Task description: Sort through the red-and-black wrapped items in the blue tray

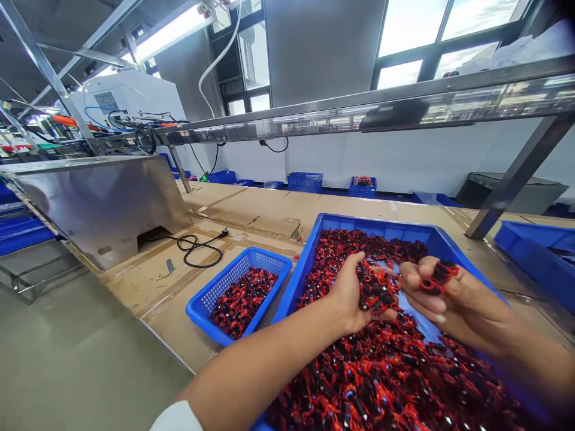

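Note:
A large blue bin (314, 239) in front of me is heaped with several small red-and-black parts (381, 371). My left hand (353, 293) is cupped palm-up over the heap and holds a handful of these parts. My right hand (442, 299) is just to its right, fingers pinched on a single red-and-black part (438, 278). Both hands hover above the bin, nearly touching each other.
A smaller blue mesh basket (211, 299) left of the bin holds more such parts. A metal housing (103, 203) and a black power cord (197, 245) lie on the cardboard-covered table (269, 209). Another blue bin (534, 251) is at right; small blue baskets (305, 181) line the wall.

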Available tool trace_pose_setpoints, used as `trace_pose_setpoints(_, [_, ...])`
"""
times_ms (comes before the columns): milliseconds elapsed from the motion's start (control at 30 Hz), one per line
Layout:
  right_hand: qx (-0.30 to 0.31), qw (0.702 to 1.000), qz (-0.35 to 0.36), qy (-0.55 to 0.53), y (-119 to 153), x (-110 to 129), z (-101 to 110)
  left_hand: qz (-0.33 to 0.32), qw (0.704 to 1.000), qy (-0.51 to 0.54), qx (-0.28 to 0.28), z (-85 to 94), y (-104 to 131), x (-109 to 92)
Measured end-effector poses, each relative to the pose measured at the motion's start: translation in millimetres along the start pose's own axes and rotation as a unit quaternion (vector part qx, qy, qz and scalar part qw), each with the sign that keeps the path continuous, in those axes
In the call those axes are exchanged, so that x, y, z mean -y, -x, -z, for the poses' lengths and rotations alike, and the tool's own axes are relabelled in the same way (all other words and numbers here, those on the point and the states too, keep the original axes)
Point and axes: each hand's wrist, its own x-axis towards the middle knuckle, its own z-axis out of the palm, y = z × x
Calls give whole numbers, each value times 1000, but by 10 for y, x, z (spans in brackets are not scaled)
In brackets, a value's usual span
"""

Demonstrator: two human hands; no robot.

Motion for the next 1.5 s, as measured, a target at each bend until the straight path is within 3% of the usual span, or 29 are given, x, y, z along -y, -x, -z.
trace_pose_setpoints(100, [119, 985, -43, -114, 28, 40, 65, -8, 1000, -6, -13, -19, 22, -16])
trace_pose_setpoints(200, [222, 949, -62, -217, 12, 87, 90, -21, 999, -28, -19, -37, 38, -24])
trace_pose_setpoints(300, [275, 926, -51, -254, -37, 119, 100, -29, 999, -40, -24, -46, 44, -25])
trace_pose_setpoints(700, [244, 944, -55, -214, -120, 26, 212, -16, 998, -52, -36, -30, 37, 6])
trace_pose_setpoints(933, [109, 971, -63, -202, -210, 22, 336, -21, 999, -38, -31, -30, 30, -8])
trace_pose_setpoints(1133, [37, 993, -79, -80, -316, -34, 470, -9, 999, -43, -20, -29, 37, -24])
trace_pose_setpoints(1300, [22, 997, -40, 65, -271, -47, 341, -1, 999, -12, -33, -25, 25, -17])
trace_pose_setpoints(1367, [62, 974, 19, 216, -207, -16, 264, 8, 998, -9, -56, -31, 19, -18])
trace_pose_setpoints(1433, [111, 918, 98, 368, -145, 3, 203, 6, 997, -19, -75, -27, 8, -16])
trace_pose_setpoints(1500, [137, 873, 158, 440, -110, -4, 166, -2, 997, -34, -70, -3, -13, -15])
